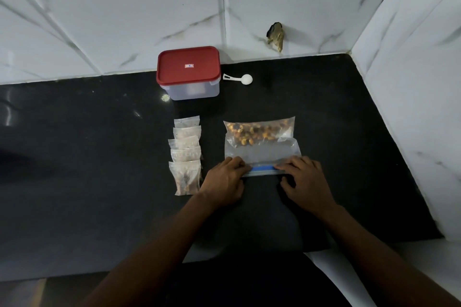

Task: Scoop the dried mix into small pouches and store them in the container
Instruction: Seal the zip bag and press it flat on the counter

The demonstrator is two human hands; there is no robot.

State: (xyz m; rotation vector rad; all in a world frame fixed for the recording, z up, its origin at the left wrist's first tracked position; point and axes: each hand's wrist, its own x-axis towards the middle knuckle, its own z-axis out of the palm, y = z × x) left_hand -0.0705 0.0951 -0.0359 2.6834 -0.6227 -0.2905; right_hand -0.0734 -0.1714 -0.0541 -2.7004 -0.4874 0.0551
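Dim, soft focus; glare spots on countertop (99, 132); wide-angle edge warp

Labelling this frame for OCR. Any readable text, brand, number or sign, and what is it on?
Sticker on the red lid: a small mark, too small and blurred to read.
Big bag, small pouches, scoop: no text visible.
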